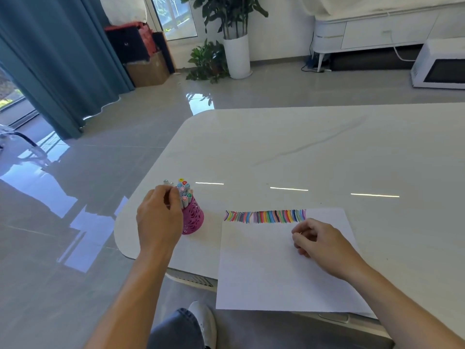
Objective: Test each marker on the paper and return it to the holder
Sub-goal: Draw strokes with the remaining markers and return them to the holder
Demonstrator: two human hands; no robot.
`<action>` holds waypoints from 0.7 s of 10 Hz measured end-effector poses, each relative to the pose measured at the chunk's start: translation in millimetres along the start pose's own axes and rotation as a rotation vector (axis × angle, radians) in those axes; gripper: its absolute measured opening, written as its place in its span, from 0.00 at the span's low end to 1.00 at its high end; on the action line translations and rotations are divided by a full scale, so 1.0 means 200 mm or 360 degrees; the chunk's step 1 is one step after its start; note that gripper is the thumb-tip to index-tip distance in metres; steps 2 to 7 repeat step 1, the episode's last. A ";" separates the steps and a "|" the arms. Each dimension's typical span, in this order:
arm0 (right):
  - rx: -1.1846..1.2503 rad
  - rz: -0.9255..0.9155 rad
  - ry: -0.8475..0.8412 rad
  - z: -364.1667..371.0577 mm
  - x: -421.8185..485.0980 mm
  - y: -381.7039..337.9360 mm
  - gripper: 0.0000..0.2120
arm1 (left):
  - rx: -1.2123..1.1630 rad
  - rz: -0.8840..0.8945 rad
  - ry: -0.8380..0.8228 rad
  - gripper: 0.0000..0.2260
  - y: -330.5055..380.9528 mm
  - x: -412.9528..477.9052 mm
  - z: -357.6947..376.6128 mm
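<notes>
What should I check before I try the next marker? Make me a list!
1. Holder upright on the table: ok.
2. Left hand fingers curled round grey-tipped markers: ok.
3. Just one of them gripped: cannot tell.
4. Right hand resting on the paper: ok.
5. Blank room beside the colour strokes: ok.
6. Paper fully on the table: not ok, its near edge overhangs.
</notes>
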State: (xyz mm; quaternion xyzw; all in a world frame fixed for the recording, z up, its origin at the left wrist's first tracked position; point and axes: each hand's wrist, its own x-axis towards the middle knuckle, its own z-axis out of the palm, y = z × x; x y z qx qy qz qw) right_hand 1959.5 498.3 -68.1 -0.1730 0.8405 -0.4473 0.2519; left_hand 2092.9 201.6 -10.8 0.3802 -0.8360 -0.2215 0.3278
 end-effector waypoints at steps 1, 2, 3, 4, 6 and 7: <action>0.0012 -0.0010 0.0009 0.00 0.00 0.00 0.03 | -0.0043 0.0013 0.0012 0.08 0.02 -0.01 0.00; 0.0012 -0.0010 0.0009 0.00 0.00 0.00 0.03 | -0.0043 0.0013 0.0012 0.08 0.02 -0.01 0.00; 0.0012 -0.0010 0.0009 0.00 0.00 0.00 0.03 | -0.0043 0.0013 0.0012 0.08 0.02 -0.01 0.00; 0.0012 -0.0010 0.0009 0.00 0.00 0.00 0.03 | -0.0043 0.0013 0.0012 0.08 0.02 -0.01 0.00; 0.0012 -0.0010 0.0009 0.00 0.00 0.00 0.03 | -0.0043 0.0013 0.0012 0.08 0.02 -0.01 0.00; 0.0012 -0.0010 0.0009 0.00 0.00 0.00 0.03 | -0.0043 0.0013 0.0012 0.08 0.02 -0.01 0.00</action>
